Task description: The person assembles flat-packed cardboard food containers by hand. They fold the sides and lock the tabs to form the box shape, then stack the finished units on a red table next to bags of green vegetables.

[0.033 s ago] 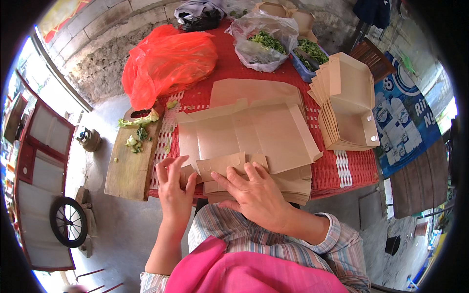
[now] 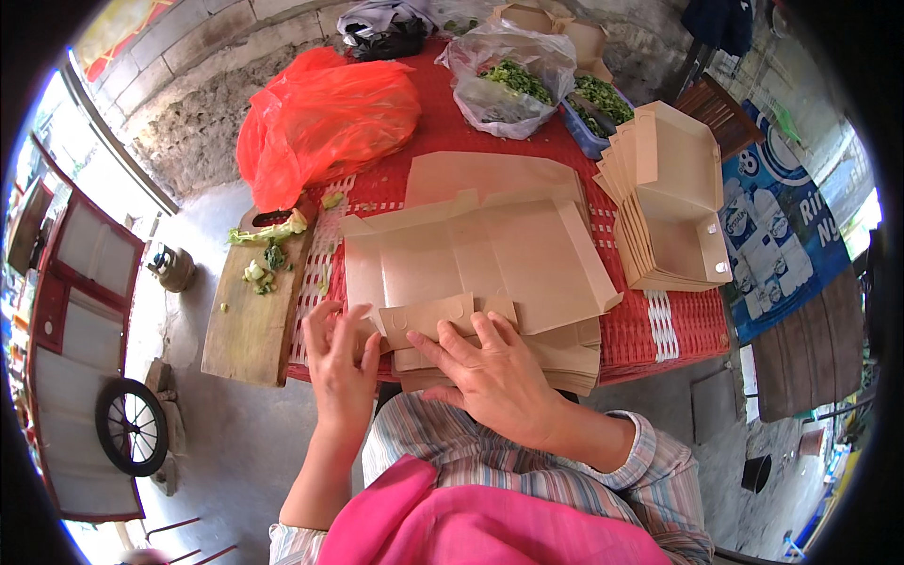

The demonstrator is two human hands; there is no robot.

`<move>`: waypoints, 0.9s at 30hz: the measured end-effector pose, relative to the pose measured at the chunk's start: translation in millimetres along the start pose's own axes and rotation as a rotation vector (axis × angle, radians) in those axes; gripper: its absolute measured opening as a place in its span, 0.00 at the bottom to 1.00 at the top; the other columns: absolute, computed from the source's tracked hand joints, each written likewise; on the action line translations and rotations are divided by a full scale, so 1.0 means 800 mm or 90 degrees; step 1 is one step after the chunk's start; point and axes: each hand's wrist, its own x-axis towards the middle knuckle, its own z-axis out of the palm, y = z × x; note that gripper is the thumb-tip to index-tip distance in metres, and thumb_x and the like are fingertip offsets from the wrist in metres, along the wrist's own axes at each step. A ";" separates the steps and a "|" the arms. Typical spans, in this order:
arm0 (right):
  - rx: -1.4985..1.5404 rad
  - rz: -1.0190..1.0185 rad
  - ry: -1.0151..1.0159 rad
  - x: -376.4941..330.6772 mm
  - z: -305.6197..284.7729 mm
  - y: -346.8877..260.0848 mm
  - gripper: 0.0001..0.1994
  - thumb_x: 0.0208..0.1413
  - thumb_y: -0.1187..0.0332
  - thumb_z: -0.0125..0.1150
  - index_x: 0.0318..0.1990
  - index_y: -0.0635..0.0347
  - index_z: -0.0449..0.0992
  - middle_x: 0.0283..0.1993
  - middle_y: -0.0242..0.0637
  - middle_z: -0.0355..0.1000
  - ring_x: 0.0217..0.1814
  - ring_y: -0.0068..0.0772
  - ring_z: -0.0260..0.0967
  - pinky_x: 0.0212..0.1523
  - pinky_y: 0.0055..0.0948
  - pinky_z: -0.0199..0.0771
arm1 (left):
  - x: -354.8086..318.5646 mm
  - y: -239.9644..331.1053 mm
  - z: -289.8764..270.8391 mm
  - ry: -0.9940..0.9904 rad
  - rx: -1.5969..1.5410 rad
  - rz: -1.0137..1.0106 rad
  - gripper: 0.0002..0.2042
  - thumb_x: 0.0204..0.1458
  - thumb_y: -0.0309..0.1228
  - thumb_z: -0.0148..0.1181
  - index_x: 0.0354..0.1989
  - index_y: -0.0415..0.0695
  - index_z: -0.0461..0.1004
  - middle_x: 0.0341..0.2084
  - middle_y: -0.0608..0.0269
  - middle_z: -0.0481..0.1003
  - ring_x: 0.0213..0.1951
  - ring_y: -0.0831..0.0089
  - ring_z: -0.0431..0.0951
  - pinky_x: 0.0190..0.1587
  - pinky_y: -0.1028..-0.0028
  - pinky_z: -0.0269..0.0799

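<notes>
Evidently, the folding of one brown cardboard sheet (image 2: pixel 461 245) is only partly done. This sheet is laid, mostly flat, at the near side of the red woven tabletop (image 2: pixel 650 325), in front of the body. Along its near edge, a narrow flap (image 2: pixel 428 315) is turned inward, and on it the fingers of the right hand (image 2: pixel 494 372) are rested. They are spread rather wide, and nothing is enclosed by that grip; the flap is only pressed from above. The left hand (image 2: pixel 343 381) is held at the left end of the same flap, with thumb and fingers parted and lightly curved; whether the card is touched by their tips cannot be told.

At the far and right sides of the sheet, the borders are seen only partly raised, and no walls are joined, so most of the shaping is judged to be left. More flat sheets (image 2: pixel 565 358) are kept underneath, not yet formed. As finished work, a nested stack of open boxes (image 2: pixel 678 240) is placed at the right, well apart from the cutting board (image 2: pixel 250 339), which is set at the left.
</notes>
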 end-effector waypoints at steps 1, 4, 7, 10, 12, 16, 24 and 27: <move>0.007 0.005 0.003 -0.001 0.002 0.000 0.34 0.52 0.47 0.60 0.66 0.48 0.67 0.54 0.36 0.66 0.55 0.42 0.59 0.59 0.42 0.63 | -0.003 -0.004 0.002 -0.012 0.021 0.066 0.20 0.46 0.18 0.62 0.51 0.42 0.75 0.40 0.55 0.74 0.40 0.58 0.75 0.49 0.62 0.71; 0.019 -0.005 0.017 -0.002 0.005 -0.002 0.35 0.53 0.47 0.61 0.67 0.50 0.65 0.61 0.39 0.65 0.65 0.46 0.57 0.64 0.46 0.60 | -0.026 -0.016 0.007 -0.066 0.058 0.186 0.21 0.48 0.17 0.52 0.53 0.40 0.75 0.45 0.53 0.76 0.48 0.55 0.75 0.58 0.59 0.68; 0.023 0.006 -0.026 -0.002 0.012 -0.008 0.36 0.54 0.46 0.59 0.68 0.52 0.63 0.68 0.41 0.60 0.72 0.46 0.53 0.68 0.50 0.56 | -0.047 -0.005 0.009 -0.069 0.029 0.122 0.23 0.48 0.16 0.50 0.56 0.39 0.73 0.52 0.52 0.74 0.54 0.56 0.74 0.61 0.58 0.65; 0.037 0.012 -0.017 -0.003 0.014 -0.010 0.37 0.56 0.44 0.56 0.67 0.57 0.62 0.70 0.43 0.59 0.71 0.45 0.56 0.68 0.50 0.56 | -0.048 -0.001 -0.003 -0.143 0.058 0.138 0.27 0.47 0.19 0.50 0.61 0.39 0.69 0.59 0.52 0.69 0.61 0.58 0.70 0.64 0.58 0.62; 0.037 0.000 -0.005 -0.004 0.014 -0.007 0.36 0.58 0.44 0.53 0.65 0.64 0.64 0.68 0.47 0.61 0.70 0.46 0.58 0.68 0.47 0.56 | -0.050 -0.005 -0.006 -0.187 0.069 0.129 0.29 0.47 0.21 0.50 0.63 0.41 0.67 0.62 0.54 0.67 0.64 0.62 0.67 0.67 0.58 0.56; 0.039 -0.010 -0.003 -0.011 0.012 0.003 0.36 0.59 0.44 0.52 0.64 0.69 0.64 0.66 0.51 0.63 0.68 0.48 0.61 0.67 0.42 0.60 | -0.050 -0.011 -0.016 -0.231 0.116 0.140 0.31 0.47 0.21 0.50 0.65 0.43 0.65 0.64 0.59 0.66 0.65 0.68 0.65 0.71 0.58 0.45; 0.091 -0.053 -0.008 -0.024 0.008 0.021 0.30 0.60 0.55 0.57 0.65 0.65 0.63 0.68 0.47 0.60 0.70 0.45 0.58 0.69 0.42 0.57 | -0.052 -0.014 -0.032 -0.236 0.131 0.163 0.29 0.46 0.21 0.51 0.63 0.41 0.67 0.62 0.56 0.69 0.66 0.65 0.65 0.71 0.56 0.44; 0.085 -0.034 0.042 -0.024 -0.027 0.028 0.31 0.59 0.58 0.59 0.68 0.60 0.61 0.69 0.44 0.59 0.71 0.43 0.56 0.70 0.45 0.53 | -0.038 -0.033 -0.039 -0.183 0.020 0.143 0.25 0.49 0.21 0.53 0.60 0.38 0.69 0.56 0.51 0.72 0.61 0.56 0.69 0.69 0.56 0.49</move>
